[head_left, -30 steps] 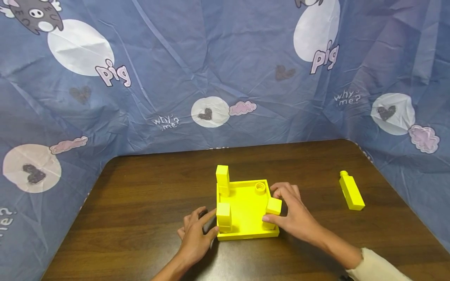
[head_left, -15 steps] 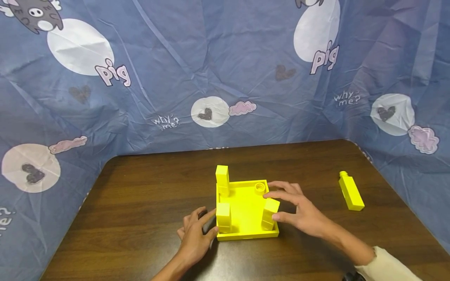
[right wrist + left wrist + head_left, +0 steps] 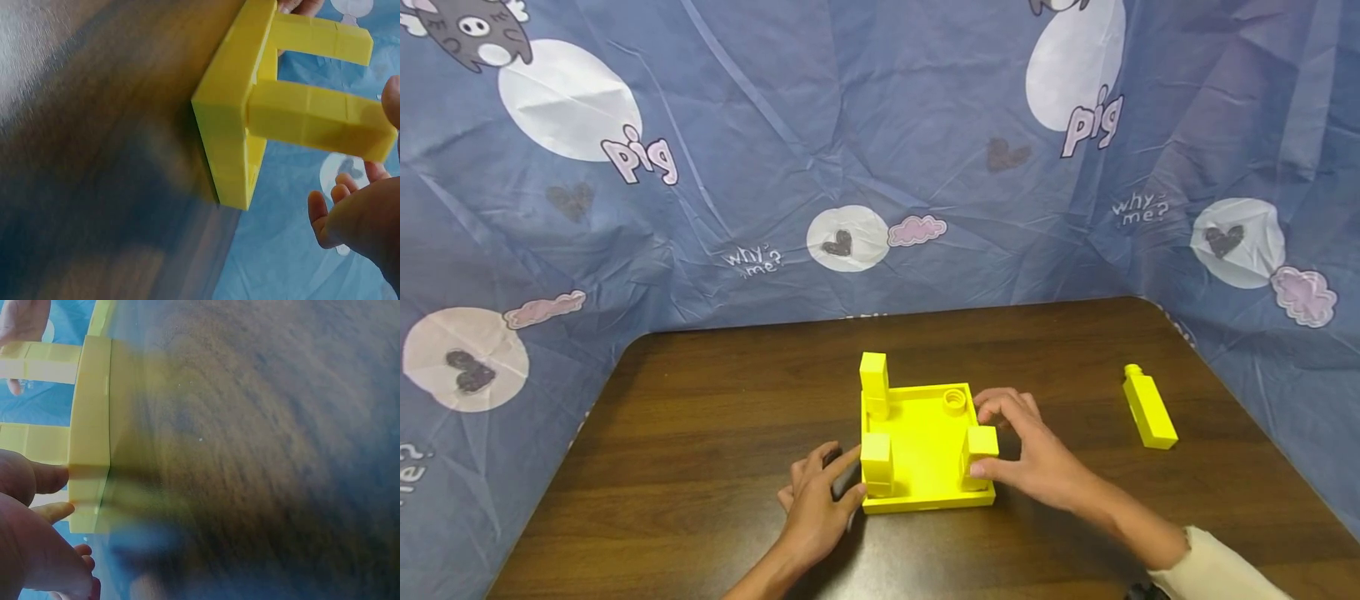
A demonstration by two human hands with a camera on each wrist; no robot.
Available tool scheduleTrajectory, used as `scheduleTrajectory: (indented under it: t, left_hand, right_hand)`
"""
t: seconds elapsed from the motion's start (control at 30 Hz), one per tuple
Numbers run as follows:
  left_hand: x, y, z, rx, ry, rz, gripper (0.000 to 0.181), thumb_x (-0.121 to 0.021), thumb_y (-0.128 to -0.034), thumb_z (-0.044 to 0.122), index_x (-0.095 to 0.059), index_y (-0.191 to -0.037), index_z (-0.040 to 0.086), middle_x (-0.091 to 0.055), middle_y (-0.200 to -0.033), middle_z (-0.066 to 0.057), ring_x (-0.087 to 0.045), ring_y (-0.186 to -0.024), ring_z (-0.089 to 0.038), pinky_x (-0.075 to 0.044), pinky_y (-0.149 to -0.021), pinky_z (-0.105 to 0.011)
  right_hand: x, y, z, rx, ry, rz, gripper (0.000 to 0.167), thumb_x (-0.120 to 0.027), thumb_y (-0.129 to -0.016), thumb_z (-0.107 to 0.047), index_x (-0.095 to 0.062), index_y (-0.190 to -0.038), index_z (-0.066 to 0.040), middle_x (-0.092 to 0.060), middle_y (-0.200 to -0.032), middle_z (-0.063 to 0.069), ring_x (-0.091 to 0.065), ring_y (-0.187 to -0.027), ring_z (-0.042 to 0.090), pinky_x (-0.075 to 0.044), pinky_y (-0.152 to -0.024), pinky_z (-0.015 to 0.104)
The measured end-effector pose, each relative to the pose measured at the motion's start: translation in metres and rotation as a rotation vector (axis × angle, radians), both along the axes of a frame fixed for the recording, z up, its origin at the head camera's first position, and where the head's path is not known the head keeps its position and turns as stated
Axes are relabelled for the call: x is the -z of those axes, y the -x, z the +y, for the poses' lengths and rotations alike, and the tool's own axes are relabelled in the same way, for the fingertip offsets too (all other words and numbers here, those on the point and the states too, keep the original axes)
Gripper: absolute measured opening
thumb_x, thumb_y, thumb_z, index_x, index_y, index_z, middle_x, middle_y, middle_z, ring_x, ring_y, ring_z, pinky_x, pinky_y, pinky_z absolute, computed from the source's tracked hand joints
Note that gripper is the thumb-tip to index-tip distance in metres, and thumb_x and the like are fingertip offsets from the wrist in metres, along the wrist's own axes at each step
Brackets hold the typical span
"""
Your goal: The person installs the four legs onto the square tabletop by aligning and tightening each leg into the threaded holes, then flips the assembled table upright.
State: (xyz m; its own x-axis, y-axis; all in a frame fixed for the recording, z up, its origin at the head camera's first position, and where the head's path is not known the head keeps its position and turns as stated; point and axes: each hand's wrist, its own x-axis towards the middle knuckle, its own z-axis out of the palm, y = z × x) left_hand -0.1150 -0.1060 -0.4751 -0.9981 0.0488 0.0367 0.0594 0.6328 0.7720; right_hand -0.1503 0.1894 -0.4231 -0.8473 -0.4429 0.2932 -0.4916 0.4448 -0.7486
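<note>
A square yellow tray-like base [image 3: 928,505] lies on the table with three upright legs: one at the far left corner [image 3: 874,383], one near left [image 3: 877,467], one near right [image 3: 982,442]. At its far right corner is a round threaded socket [image 3: 954,403]. My right hand [image 3: 1045,467] pinches the near right leg by its upper part, thumb in front; the right wrist view shows this leg [image 3: 312,115] between thumb and fingers. With index finger and thumb extended, my left hand [image 3: 816,508] touches the base's left side, also seen in the left wrist view [image 3: 90,425].
A loose yellow leg [image 3: 1150,410] with a screw end lies at the right of the brown wooden table [image 3: 715,417]. Behind and beside the table hangs a blue printed cloth [image 3: 737,150].
My right fingers opened away from the near right leg, then closed round it again. That leg leaned half a second ago and now stands straighter. The left hand stays put.
</note>
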Motion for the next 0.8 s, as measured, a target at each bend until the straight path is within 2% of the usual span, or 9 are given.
scheduleTrajectory:
  t: [0.07, 0.17, 0.27, 0.37, 0.47, 0.57, 0.7, 0.8]
  left_hand:
    - [0.000, 0.000, 0.000, -0.001, 0.001, 0.001, 0.047, -0.071, -0.0870, 0.015, -0.060, -0.132, 0.020, -0.041, -0.143, -0.016, -0.029, -0.126, -0.037, -0.014, -0.084, -0.052]
    - [0.000, 0.000, 0.000, -0.002, -0.001, 0.000, 0.047, -0.071, -0.0871, 0.016, -0.060, -0.132, 0.020, -0.041, -0.144, -0.015, -0.029, -0.127, -0.037, -0.013, -0.083, -0.051]
    - [0.000, 0.000, 0.000, 0.001, -0.006, -0.003, 0.047, -0.070, -0.0873, 0.015, -0.060, -0.133, 0.021, -0.040, -0.144, -0.015, -0.028, -0.127, -0.037, -0.013, -0.084, -0.051]
    - [0.000, 0.000, -0.001, 0.006, -0.010, -0.008, 0.047, -0.070, -0.0877, 0.015, -0.060, -0.133, 0.020, -0.040, -0.144, -0.015, -0.027, -0.127, -0.037, -0.012, -0.084, -0.051]
    - [0.000, 0.000, 0.000, 0.009, -0.010, -0.007, 0.047, -0.070, -0.0878, 0.015, -0.059, -0.133, 0.021, -0.040, -0.144, -0.015, -0.027, -0.127, -0.037, -0.012, -0.084, -0.052]
    - [0.001, 0.000, 0.000, 0.007, -0.006, -0.003, 0.047, -0.070, -0.0877, 0.015, -0.059, -0.133, 0.021, -0.041, -0.144, -0.015, -0.028, -0.127, -0.037, -0.013, -0.084, -0.051]
    - [0.002, 0.000, 0.000, 0.003, 0.001, 0.003, 0.048, -0.070, -0.0875, 0.016, -0.059, -0.133, 0.022, -0.041, -0.143, -0.014, -0.028, -0.126, -0.037, -0.013, -0.083, -0.051]
    - [0.002, 0.000, 0.000, 0.001, 0.006, 0.003, 0.048, -0.070, -0.0876, 0.016, -0.059, -0.134, 0.022, -0.041, -0.143, -0.014, -0.029, -0.126, -0.036, -0.014, -0.083, -0.050]
  right_hand:
    - [-0.005, 0.002, 0.005, -0.051, -0.006, 0.009, 0.057, -0.081, -0.078, -0.017, -0.051, -0.126, -0.022, -0.040, -0.140, -0.004, -0.031, -0.120, 0.019, -0.036, -0.092, 0.044]
    - [-0.014, 0.007, 0.015, -0.135, -0.043, -0.010, 0.067, -0.076, -0.082, -0.018, -0.046, -0.141, -0.025, -0.033, -0.148, -0.002, -0.025, -0.130, 0.025, -0.033, -0.094, 0.061]
    - [-0.021, 0.011, 0.022, -0.211, -0.087, -0.058, 0.062, -0.073, -0.085, -0.019, -0.048, -0.142, -0.026, -0.030, -0.153, 0.002, -0.020, -0.136, 0.031, -0.026, -0.091, 0.073]
    - [-0.022, 0.015, 0.025, -0.249, -0.097, -0.093, 0.052, -0.070, -0.088, -0.020, -0.055, -0.137, -0.024, -0.032, -0.153, 0.004, -0.020, -0.136, 0.032, -0.024, -0.093, 0.072]
    - [-0.019, 0.017, 0.024, -0.233, -0.089, -0.092, 0.045, -0.072, -0.086, -0.022, -0.061, -0.130, -0.025, -0.037, -0.150, 0.004, -0.025, -0.133, 0.029, -0.027, -0.094, 0.068]
    - [-0.016, 0.017, 0.020, -0.184, -0.079, -0.079, 0.042, -0.078, -0.081, -0.024, -0.061, -0.119, -0.029, -0.043, -0.144, 0.001, -0.030, -0.127, 0.026, -0.032, -0.093, 0.062]
    - [-0.014, 0.015, 0.011, -0.095, -0.065, -0.075, 0.040, -0.083, -0.075, -0.026, -0.054, -0.102, -0.026, -0.049, -0.134, -0.002, -0.035, -0.121, 0.024, -0.034, -0.093, 0.059]
    - [-0.012, 0.012, 0.006, -0.041, -0.055, -0.097, 0.043, -0.084, -0.074, -0.026, -0.047, -0.095, -0.022, -0.049, -0.131, 0.001, -0.036, -0.120, 0.025, -0.035, -0.093, 0.058]
